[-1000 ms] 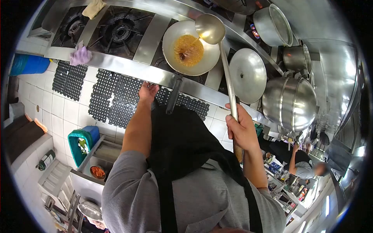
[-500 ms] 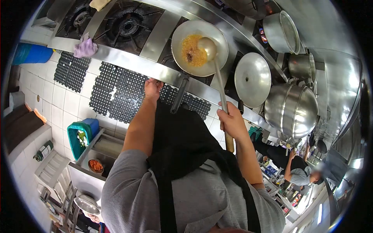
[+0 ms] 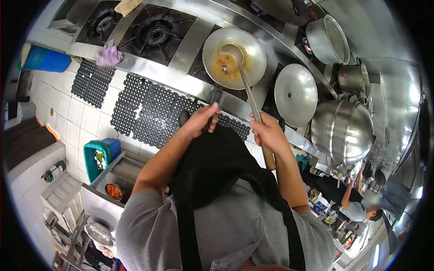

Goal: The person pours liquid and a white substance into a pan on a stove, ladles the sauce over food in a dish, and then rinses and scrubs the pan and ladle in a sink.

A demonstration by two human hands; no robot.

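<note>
A metal wok (image 3: 255, 56) sits on a burner of the stove, with an orange-brown, oily mixture (image 3: 222, 67) in its bottom. The bowl of a long-handled ladle (image 3: 250, 92) dips into that mixture. My right hand (image 3: 268, 133) is closed around the ladle's handle, whose wooden end sticks out below the fist. My left hand (image 3: 202, 120) is closed around the wok's dark handle (image 3: 215, 99), which points toward my apron. Part of that handle is hidden by the fingers.
Right of the wok lies a round metal lid (image 3: 295, 95); beyond are a large domed steel pot (image 3: 342, 131) and a tall pot (image 3: 327, 40) over a flame. A purple cloth (image 3: 109, 55) hangs on the stove's front edge. Another person (image 3: 350, 198) stands far right. Black mats (image 3: 158, 113) cover the floor.
My left hand has left the stove's front edge and moved right, closing on the wok handle. The ladle bowl has shifted left inside the wok, and less of the mixture shows.
</note>
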